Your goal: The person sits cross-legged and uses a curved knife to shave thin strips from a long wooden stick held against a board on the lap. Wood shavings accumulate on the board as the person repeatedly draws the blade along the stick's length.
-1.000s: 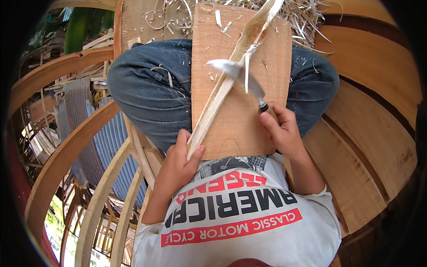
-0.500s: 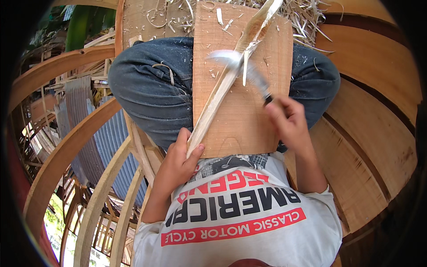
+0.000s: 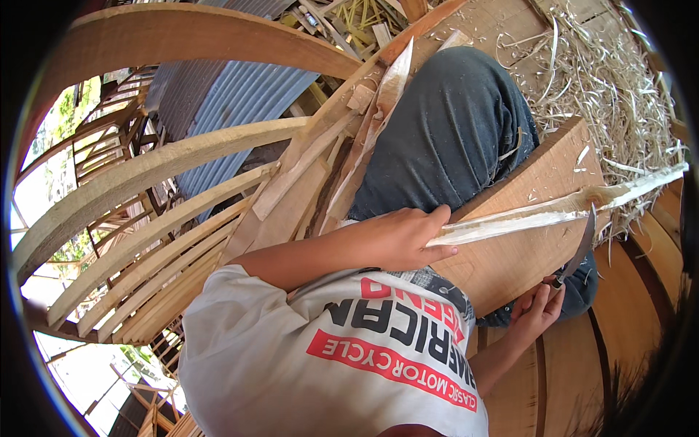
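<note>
My left hand (image 3: 404,237) grips the near end of a long pale wooden strip (image 3: 553,209) that lies across a wooden board (image 3: 539,182) on my lap. My right hand (image 3: 535,309) holds the handle of a knife (image 3: 579,247) at the board's lower right edge. The blade points up and touches the strip near its knot. My legs in dark jeans (image 3: 451,124) are under the board.
A heap of wood shavings (image 3: 604,80) lies on the floor beyond my knees. Curved wooden ribs (image 3: 160,175) arch at the left, with split wood pieces (image 3: 342,167) leaning beside my leg. Corrugated metal sheet (image 3: 226,95) shows behind them.
The view has swung round and tilted to the left. The knife has moved from above the board's middle down to its edge, with the blade now against the strip.
</note>
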A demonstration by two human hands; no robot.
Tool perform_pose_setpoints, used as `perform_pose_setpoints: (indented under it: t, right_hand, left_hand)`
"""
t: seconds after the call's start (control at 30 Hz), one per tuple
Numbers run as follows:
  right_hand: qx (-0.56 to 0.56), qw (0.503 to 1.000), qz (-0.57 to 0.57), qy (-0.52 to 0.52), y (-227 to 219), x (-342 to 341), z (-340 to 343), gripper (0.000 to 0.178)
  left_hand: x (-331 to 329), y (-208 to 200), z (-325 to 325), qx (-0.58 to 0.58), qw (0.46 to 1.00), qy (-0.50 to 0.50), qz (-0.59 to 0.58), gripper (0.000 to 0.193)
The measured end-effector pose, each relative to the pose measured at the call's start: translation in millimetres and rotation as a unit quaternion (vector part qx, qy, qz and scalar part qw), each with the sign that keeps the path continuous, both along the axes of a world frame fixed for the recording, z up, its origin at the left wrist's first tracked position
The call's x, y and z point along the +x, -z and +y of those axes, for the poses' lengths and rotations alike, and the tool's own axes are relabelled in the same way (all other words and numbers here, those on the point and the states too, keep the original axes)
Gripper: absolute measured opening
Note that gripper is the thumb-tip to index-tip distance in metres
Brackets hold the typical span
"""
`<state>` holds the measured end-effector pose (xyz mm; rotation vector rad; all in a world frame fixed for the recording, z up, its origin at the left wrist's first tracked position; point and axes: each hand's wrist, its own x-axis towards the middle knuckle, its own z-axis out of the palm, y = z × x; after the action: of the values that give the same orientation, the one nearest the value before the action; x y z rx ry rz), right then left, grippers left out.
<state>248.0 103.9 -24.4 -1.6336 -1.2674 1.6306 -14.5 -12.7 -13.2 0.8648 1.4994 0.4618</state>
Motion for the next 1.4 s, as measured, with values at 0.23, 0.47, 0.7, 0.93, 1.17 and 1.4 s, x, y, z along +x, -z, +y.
perform_pose_setpoints:
  t: [0.23, 0.47, 0.7, 0.93, 1.17, 1.4]
  right_hand:
    - [-0.014, 0.956, -0.032, -0.291, 3, 9, -2, 0.013]
    - [-0.008, 0.982, -0.043, -0.186, 13, 14, 0, 0.019]
    - [0.039, 0.980, -0.054, -0.186, 20, -3, -10, 0.023]
    - [0.205, 0.950, -0.105, -0.209, 30, 3, -7, 0.026]
    - [0.204, 0.965, -0.155, -0.054, 24, 9, 18, 0.028]
    - [0.204, 0.956, -0.185, -0.101, 23, -4, 17, 0.020]
  left_hand:
    - [-2, 12, -1, 0.026, 1.000, 0.006, -0.008, 0.042]
    - [0, 8, -1, 0.051, 0.999, 0.005, 0.008, 0.043]
    - [-1, 6, 1, 0.043, 0.999, 0.007, 0.006, 0.042]
    - [-4, -5, 12, 0.006, 1.000, 0.022, 0.007, 0.043]
    - [-1, 5, -6, 0.026, 1.000, 0.003, 0.001, 0.042]
    - [-7, -9, 17, -0.027, 0.999, 0.037, 0.021, 0.041]
